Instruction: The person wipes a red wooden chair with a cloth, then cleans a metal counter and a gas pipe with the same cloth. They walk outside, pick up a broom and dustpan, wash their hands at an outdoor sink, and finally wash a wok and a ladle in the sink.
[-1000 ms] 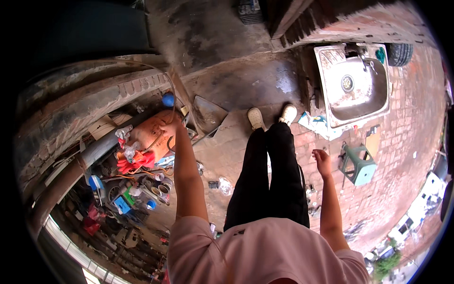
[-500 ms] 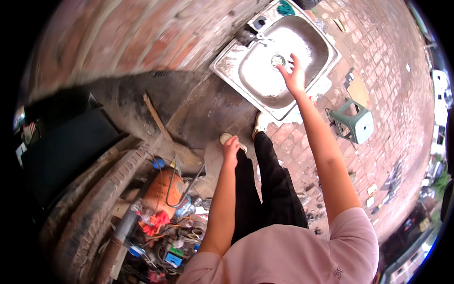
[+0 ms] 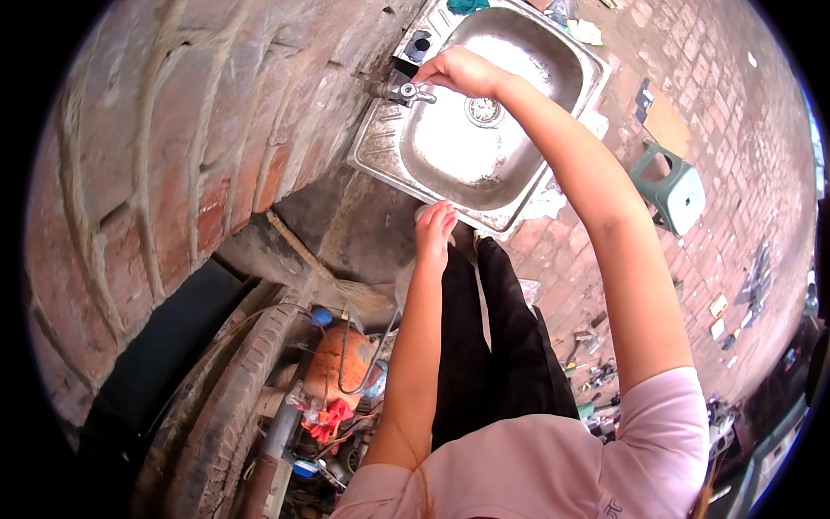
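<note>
A metal tap [image 3: 407, 92] juts from the brick wall over the near-left side of a stainless steel sink [image 3: 380, 143]. My right hand [image 3: 467, 73] reaches across the basin, its fingers closed at the top of the tap; the exact grip is partly hidden. The round drain strainer [image 3: 483, 112] shows below that hand. My left hand [image 3: 435, 229] hangs just short of the sink's near edge, fingers loosely stretched and holding nothing.
A broom [image 3: 303, 251] leans left of my legs, beside a large tyre [image 3: 246, 372] and an orange rounded tank [image 3: 337, 359] amid clutter. On the brick paving at right stands a green plastic stool [image 3: 683, 201] near a piece of cardboard [image 3: 667, 125]. A green cloth [image 3: 467, 6] lies on the sink's far corner.
My right hand has moved left from above the basin to the tap, its fingers closing there. My left hand has come closer to the sink's near edge. The view has shifted toward the wall.
</note>
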Tool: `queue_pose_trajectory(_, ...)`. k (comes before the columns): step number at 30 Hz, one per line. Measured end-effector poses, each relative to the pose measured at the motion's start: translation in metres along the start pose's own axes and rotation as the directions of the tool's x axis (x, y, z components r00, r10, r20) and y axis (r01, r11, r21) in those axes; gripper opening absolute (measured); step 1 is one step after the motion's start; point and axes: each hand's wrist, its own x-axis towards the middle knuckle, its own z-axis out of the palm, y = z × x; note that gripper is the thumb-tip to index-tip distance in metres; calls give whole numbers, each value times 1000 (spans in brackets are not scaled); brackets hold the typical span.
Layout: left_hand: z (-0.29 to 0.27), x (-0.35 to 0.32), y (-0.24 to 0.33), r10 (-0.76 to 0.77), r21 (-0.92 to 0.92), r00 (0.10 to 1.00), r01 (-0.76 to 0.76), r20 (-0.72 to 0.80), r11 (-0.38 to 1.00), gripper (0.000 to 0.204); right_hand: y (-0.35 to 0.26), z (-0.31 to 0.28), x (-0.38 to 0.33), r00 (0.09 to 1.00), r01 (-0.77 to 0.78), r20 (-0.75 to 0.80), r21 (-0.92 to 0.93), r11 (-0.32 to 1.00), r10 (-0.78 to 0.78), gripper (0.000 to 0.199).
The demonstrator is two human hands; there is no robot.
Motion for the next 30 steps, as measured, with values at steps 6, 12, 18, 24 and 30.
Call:
queue_pose_trajectory(6, 22, 36, 26, 0, -75, 997, 5, 73, 997, 37, 9, 9, -7, 995, -80, -36, 185, 979, 88, 22)
queue_pose_trajectory(12, 37, 91, 49, -32, -175, 996, 47, 87, 983, 45, 23, 98, -51, 544, -25, -45, 997, 70, 838, 38)
queue_pose_trajectory(18, 71, 142, 74, -144, -200, 985, 160, 95, 967, 47, 75, 181, -36, 789, 525, -92, 615, -589, 608, 42)
queue_pose_trajectory(24, 77, 219, 81, -76, -266, 938, 173, 339, 949, 57, 37, 167, -26, 324, 29, -150, 989, 148, 934, 38)
queue_pose_trajectory(30, 90, 251, 57, -121, -102, 905, 176, 408, 979, 59, 43, 143, -16, 390, -614, -255, 645, 456, 885, 53)
